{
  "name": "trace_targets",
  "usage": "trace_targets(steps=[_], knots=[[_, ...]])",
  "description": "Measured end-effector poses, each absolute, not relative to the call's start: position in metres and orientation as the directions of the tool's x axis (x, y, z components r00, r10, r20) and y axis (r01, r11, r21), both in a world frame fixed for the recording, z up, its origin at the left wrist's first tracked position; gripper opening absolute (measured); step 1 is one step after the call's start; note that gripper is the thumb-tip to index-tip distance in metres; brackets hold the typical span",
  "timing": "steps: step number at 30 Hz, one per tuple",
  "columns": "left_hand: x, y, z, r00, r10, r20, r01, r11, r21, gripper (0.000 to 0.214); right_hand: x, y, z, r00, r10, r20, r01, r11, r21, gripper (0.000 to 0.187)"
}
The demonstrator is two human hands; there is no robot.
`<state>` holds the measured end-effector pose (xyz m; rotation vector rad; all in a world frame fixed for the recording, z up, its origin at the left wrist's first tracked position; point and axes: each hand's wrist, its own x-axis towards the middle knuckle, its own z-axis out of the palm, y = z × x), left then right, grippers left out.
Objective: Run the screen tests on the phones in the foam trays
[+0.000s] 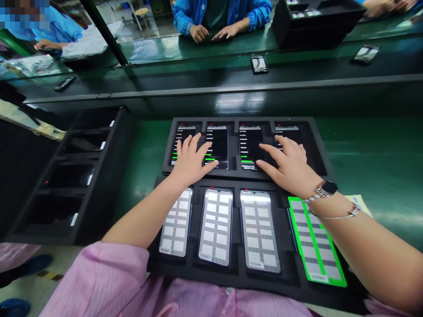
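My left hand is spread over the two left smartphones of the far black foam tray, fingertips at their screens. The second smartphone shows a dark list with a green line. My right hand reaches over the right half of that tray, fingers apart, near the third smartphone and partly covering the fourth smartphone. Neither hand grips anything. In the near foam tray lie smartphones with grey-and-white grids, among them a middle one. The rightmost smartphone has a green border, and my right forearm hides part of it.
Stacked black trays with dark phones stand at the left. A dark conveyor crosses behind, carrying a phone part and others. Across it sits a person in a blue jacket, beside a black bin. Yellow paper lies at right.
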<state>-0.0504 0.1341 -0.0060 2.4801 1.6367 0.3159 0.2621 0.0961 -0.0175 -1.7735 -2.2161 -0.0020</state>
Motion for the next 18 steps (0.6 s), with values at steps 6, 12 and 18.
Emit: trace_targets(steps=[6,12,18], knots=[[-0.049,0.132,-0.006,0.361,0.924,0.123,0.901,-0.380,0.207,0.070,0.254,0.100,-0.019,-0.230,0.953,0.200,0.955,0.260,-0.141,0.064],[-0.048,0.132,-0.006,0.333,0.933,0.139,0.914,-0.355,0.195,0.070,0.251,0.104,-0.025,-0.195,0.968,0.161,0.966,0.217,-0.138,0.068],[-0.048,0.133,-0.007,0.337,0.936,0.098,0.914,-0.351,0.206,0.070,0.285,0.083,-0.008,-0.100,0.954,0.282,0.972,0.155,-0.179,0.075]])
